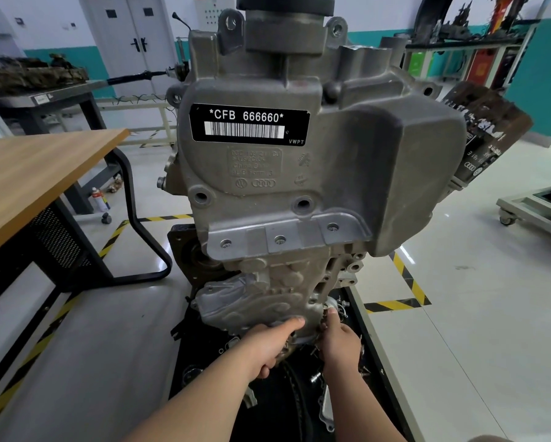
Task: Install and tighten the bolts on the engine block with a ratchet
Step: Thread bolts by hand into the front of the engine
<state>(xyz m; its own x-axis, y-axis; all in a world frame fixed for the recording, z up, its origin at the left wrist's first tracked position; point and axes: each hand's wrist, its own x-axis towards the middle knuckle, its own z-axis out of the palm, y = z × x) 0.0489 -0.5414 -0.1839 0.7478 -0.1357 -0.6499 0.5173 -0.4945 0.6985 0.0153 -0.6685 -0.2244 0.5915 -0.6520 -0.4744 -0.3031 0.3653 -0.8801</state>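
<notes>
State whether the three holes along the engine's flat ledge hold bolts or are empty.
Empty: all three holes show bare threads, no bolt heads.

Matt cast-metal engine block (299, 173), glossy floor (459, 314)

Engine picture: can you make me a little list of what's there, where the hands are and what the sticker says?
Engine: big grey metal block, standing on end over a black tray
Sticker: black, reads *CFB 666660* above a barcode
Left hand: on the engine's low cover, one fingertip pressed on it
Right hand: fingertips at a round metal part
Grip: too hidden to tell
Empty holes: three in a row on a ledge
Ratchet: none in view
Wooden table: to the left
</notes>
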